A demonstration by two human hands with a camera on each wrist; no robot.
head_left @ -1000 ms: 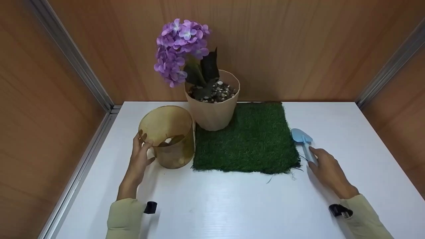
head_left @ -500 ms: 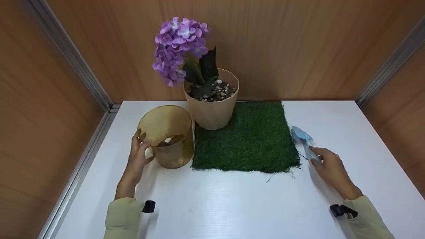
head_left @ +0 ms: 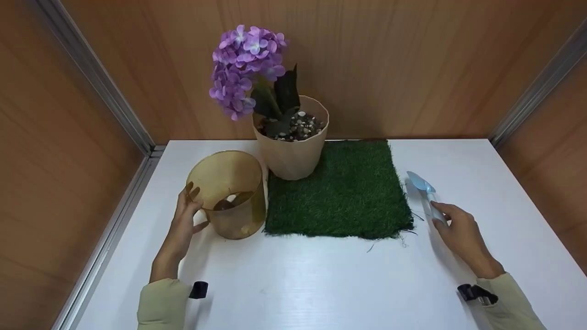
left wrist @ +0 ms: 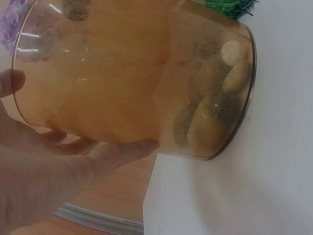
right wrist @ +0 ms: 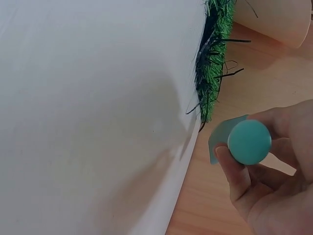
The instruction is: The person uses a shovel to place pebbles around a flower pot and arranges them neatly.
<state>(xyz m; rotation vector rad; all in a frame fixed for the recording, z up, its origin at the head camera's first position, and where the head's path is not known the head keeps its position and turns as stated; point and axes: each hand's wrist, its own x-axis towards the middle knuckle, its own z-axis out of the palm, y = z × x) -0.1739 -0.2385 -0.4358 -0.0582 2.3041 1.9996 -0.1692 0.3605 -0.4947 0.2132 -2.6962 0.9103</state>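
Amber transparent pot (head_left: 240, 222) stands on the white table (head_left: 302, 284) just left of the green turf mat (head_left: 339, 197), rounded stones (left wrist: 208, 129) at its bottom, while the left hand (head_left: 181, 224) holds its left wall near the rim with fingers spread. Right of the mat, the right hand (head_left: 463, 233) pinches a light-blue trowel (head_left: 430, 196) by its handle between thumb and fingers; behind, a beige flowerpot (head_left: 291, 160) with a purple hydrangea (head_left: 243, 59) rests partly on the turf's back-left corner.
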